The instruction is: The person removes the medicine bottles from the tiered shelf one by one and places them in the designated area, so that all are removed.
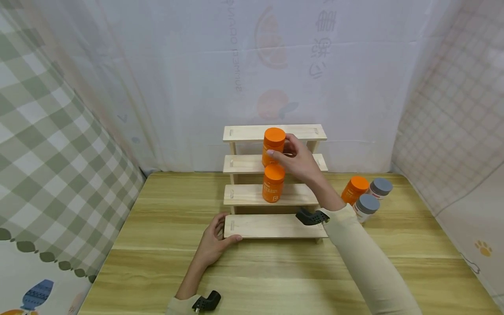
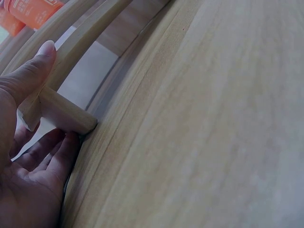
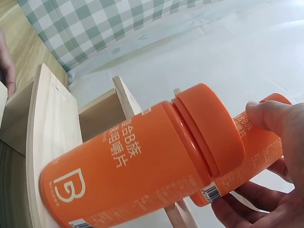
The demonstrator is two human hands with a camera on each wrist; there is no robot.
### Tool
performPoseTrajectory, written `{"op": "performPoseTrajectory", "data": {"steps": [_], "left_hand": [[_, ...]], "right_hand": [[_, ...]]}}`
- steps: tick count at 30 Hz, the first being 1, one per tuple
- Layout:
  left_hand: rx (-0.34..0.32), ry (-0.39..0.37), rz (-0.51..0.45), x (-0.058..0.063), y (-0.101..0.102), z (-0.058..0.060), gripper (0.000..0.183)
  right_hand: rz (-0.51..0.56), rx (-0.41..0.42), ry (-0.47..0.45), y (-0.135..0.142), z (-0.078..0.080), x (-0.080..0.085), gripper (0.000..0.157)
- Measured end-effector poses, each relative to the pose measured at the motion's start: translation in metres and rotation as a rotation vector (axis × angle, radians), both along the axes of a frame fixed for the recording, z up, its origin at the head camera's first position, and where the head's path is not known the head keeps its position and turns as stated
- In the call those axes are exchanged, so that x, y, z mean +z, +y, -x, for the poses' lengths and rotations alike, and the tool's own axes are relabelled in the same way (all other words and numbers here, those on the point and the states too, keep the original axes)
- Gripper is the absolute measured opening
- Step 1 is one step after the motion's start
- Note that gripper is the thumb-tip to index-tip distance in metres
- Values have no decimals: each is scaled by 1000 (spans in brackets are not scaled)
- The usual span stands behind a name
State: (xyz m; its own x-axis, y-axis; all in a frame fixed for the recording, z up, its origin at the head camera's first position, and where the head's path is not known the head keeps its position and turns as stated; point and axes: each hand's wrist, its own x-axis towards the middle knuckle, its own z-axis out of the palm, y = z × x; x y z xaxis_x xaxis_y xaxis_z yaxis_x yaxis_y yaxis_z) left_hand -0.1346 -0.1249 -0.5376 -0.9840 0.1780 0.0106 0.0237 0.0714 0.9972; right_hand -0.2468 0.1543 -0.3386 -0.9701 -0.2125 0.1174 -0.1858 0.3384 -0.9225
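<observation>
A stepped wooden rack [image 1: 252, 225] with several tiers stands on the table. My right hand [image 1: 301, 162] grips an orange pill bottle [image 1: 271, 146] at its second tier from the top, thumb in front and fingers behind. In the right wrist view, that held bottle [image 3: 251, 152] is partly hidden behind a second orange bottle [image 3: 123, 171]. This second bottle [image 1: 273, 183] stands upright one tier lower. My left hand [image 1: 212, 243] holds the left end of the bottom tier; its thumb [image 2: 40, 66] lies on the board and its fingers curl beneath.
Right of the rack, another orange bottle [image 1: 356, 189] stands with two white bottles with grey lids, one at the back [image 1: 380, 188] and one in front [image 1: 366, 206]. A white printed curtain [image 1: 189, 87] hangs behind the rack; a green checked cloth [image 1: 59, 113] borders the left side.
</observation>
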Motion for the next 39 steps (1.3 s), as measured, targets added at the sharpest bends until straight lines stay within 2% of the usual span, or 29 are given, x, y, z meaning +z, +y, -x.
{"op": "performPoseTrajectory", "data": {"steps": [7, 13, 25, 39], "left_hand": [[2, -13, -6, 0, 0, 0, 80], [1, -14, -6, 1, 1, 0, 80], [0, -10, -8, 0, 0, 0, 79], [8, -12, -11, 0, 0, 0, 79]], "right_hand": [[-15, -63, 17, 11, -2, -6, 66], [-19, -106, 39, 20, -10, -9, 66], [6, -120, 112, 41, -25, -15, 60], [60, -165, 138, 64, -53, -24, 55]]}}
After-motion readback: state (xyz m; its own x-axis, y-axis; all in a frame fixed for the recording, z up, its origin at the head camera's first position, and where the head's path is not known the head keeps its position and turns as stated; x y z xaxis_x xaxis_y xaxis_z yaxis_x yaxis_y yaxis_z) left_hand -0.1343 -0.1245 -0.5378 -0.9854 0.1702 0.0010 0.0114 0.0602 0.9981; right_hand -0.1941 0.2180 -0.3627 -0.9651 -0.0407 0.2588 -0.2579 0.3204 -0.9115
